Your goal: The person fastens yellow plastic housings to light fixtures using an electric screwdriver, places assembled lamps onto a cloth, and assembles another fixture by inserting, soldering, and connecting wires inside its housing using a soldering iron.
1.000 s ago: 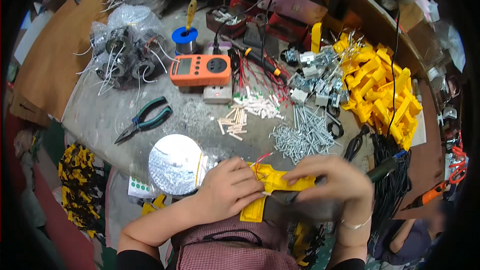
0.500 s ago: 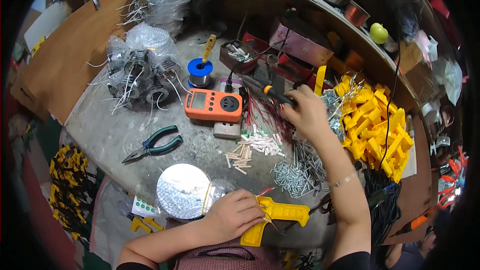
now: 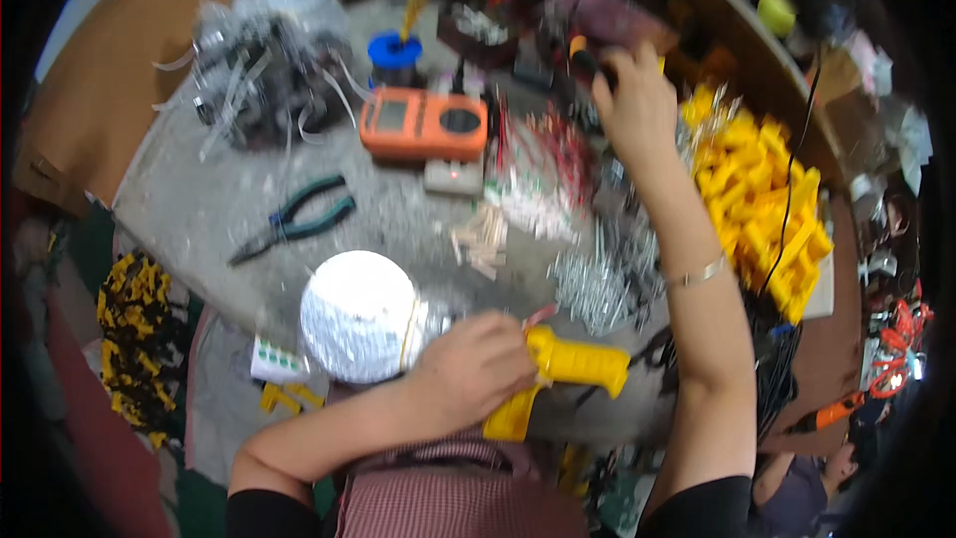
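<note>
Reaching farther than half a second ago, the right hand (image 3: 637,105) has gone past the orange meter (image 3: 423,125) to the back of the surface (image 3: 199,204), where it now closes round a dark handle with an orange tip (image 3: 581,55). A second back, both hands sat together low over the yellow part; now only the left hand (image 3: 468,374) remains there. So the work looks to have paused for fetching a tool, with the part simply kept in place.

That yellow plastic part (image 3: 573,369) lies at the near edge of the surface, just beside a round silvery disc (image 3: 358,317). It is angled, with one longer arm pointing right and a shorter leg running down toward the person. The left grip is wrapped over its left end, fingers curled; a thin reddish piece pokes up beside the knuckles. The right grip is a fist about the handle, though blur hides the detail.

Green-handled pliers (image 3: 299,219) lie untouched, and a heap of yellow parts (image 3: 757,199) sits on the right.
</note>
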`<state>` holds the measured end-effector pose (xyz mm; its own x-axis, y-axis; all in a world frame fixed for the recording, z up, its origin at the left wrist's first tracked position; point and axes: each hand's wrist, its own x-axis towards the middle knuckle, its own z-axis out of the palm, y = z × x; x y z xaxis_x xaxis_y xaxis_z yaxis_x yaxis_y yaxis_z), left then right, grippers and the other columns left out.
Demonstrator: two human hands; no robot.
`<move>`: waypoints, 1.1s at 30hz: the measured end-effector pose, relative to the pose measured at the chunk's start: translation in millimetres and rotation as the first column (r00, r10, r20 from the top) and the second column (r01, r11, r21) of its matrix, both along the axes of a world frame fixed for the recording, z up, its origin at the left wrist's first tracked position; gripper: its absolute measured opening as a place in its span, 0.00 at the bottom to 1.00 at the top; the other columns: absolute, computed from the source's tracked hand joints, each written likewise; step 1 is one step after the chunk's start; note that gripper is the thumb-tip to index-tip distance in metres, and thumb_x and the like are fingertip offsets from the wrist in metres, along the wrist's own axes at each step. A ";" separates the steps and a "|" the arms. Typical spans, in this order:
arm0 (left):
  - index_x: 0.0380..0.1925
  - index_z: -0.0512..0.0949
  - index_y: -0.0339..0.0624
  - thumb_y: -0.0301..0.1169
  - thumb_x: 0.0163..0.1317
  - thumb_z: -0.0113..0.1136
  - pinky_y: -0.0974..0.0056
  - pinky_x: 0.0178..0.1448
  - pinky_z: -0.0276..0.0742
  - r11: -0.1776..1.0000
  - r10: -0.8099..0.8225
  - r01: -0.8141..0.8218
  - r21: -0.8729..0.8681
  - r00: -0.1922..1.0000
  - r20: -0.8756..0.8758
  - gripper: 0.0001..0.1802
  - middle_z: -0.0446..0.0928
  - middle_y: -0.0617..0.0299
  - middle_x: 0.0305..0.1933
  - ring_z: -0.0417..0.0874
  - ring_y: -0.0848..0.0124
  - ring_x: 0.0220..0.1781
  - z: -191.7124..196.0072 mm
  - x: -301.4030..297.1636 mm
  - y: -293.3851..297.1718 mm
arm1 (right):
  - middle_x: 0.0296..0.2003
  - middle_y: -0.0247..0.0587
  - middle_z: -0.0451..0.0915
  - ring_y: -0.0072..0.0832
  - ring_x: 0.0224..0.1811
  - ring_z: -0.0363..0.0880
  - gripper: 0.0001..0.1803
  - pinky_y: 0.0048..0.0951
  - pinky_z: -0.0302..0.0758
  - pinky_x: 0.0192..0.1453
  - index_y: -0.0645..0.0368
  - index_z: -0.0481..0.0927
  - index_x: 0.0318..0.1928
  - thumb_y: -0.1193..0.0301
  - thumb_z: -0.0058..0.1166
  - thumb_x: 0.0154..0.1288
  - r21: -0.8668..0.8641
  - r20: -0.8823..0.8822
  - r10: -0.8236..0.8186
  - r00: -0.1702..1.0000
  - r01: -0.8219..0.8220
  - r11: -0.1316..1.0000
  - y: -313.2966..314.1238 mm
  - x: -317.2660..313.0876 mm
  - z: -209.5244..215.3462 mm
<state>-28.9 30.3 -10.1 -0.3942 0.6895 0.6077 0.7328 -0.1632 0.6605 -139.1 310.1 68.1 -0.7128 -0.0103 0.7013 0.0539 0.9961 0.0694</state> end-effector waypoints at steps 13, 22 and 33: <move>0.33 0.83 0.42 0.24 0.41 0.72 0.57 0.48 0.76 0.993 0.056 -0.058 -0.105 0.998 -0.019 0.14 0.79 0.61 0.38 0.79 0.57 0.44 17.1 2.8 -7.4 | 0.37 0.51 0.75 0.49 0.39 0.79 0.06 0.45 0.77 0.44 0.60 0.81 0.32 0.71 0.57 0.58 -0.062 -0.110 -0.012 0.994 0.006 0.998 -16.3 -11.0 -15.8; 0.37 0.85 0.48 0.39 0.44 0.72 0.50 0.58 0.70 0.962 0.172 -0.256 -0.091 0.833 -0.526 0.18 0.76 0.62 0.46 0.74 0.59 0.52 -4.9 42.6 -44.4 | 0.44 0.51 0.77 0.48 0.52 0.75 0.17 0.42 0.72 0.58 0.62 0.80 0.48 0.67 0.60 0.60 -0.168 -0.096 0.093 0.991 -0.108 0.980 -25.3 37.6 -8.3; 0.39 0.84 0.44 0.41 0.44 0.71 0.40 0.66 0.63 0.887 0.144 -0.326 -0.327 0.869 -0.474 0.22 0.73 0.55 0.51 0.71 0.52 0.61 -1.4 52.4 -17.2 | 0.48 0.44 0.81 0.36 0.51 0.80 0.13 0.30 0.74 0.52 0.59 0.82 0.47 0.73 0.58 0.61 -0.461 0.035 0.171 0.985 -0.136 0.877 -32.1 194.9 -5.4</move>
<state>23.5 13.1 -11.5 -0.3401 0.8215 0.4577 0.9363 0.2507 0.2458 55.8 278.0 62.7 -0.7774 0.1836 0.6016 -0.0900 0.9141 -0.3953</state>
